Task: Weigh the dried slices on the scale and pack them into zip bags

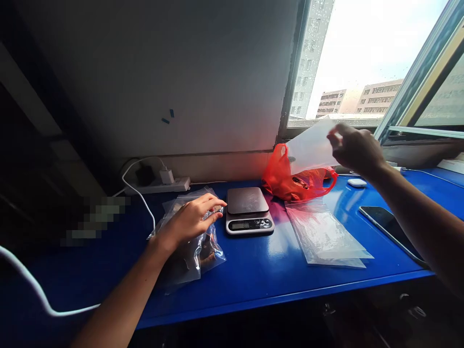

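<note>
My right hand (pixel 357 147) is raised in front of the window, its fingers pinched on one corner of a translucent plastic bag (pixel 310 145). That bag hangs flat above a red carrier bag (pixel 282 176), which stands with its handles up and dark contents partly showing. My left hand (pixel 197 217) is over some clear plastic bags (pixel 194 258) with brownish things inside. Its thumb and fingers are bent but apart, close to the left edge of a kitchen scale (pixel 248 200). Nothing lies on the scale's plate, and its display digits are too small to read.
A stack of flat clear bags (pixel 326 237) lies right of the scale. Farther right are a phone (pixel 389 232) and a small white case (pixel 357 183). Behind my left hand, a power strip (pixel 177 185) carries a white plug and cable. The blue table (pixel 253 285) ends at a front edge.
</note>
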Tool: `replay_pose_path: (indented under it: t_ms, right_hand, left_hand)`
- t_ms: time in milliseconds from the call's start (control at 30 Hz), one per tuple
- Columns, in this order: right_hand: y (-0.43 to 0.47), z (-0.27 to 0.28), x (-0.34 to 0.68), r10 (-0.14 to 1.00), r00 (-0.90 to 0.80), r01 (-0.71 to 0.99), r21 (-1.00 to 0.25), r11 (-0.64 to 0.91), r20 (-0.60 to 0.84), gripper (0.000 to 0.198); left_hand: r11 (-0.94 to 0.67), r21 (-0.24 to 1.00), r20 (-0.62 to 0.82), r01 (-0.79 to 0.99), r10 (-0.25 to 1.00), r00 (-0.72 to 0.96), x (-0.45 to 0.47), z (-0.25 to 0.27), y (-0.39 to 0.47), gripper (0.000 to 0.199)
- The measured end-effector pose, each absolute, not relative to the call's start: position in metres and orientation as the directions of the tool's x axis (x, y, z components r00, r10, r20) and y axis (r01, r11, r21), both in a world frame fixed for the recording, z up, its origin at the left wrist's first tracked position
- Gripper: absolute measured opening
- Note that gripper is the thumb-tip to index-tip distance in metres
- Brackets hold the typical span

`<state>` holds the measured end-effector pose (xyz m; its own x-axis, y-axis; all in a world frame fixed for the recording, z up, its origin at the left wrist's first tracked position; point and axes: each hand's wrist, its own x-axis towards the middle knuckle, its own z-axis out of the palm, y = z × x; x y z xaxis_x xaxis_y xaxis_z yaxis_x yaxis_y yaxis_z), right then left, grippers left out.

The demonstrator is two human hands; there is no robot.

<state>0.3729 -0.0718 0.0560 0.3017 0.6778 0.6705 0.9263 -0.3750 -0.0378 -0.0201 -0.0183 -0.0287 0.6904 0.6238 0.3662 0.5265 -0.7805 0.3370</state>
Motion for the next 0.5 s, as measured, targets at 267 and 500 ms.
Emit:
replay_pose_path:
  t_ms: [267, 500]
  right_hand:
    - [-0.074, 0.039, 0.361, 0.789, 0.242, 0.913, 0.144, -0.383, 0.565, 0.037]
    - [-0.092, 0.052, 0.386, 0.358, 0.327, 0.901, -0.174, -0.398, 0.875, 0.029]
  left_hand:
    - [-0.816, 0.304, 0.359, 0.492, 0.577, 0.734, -0.014, -0.029, -0.024, 0.026]
    - [-0.788, 0.342, 0.343, 0.512, 0.612, 0.713, -0.017, -0.023, -0.027, 0.027]
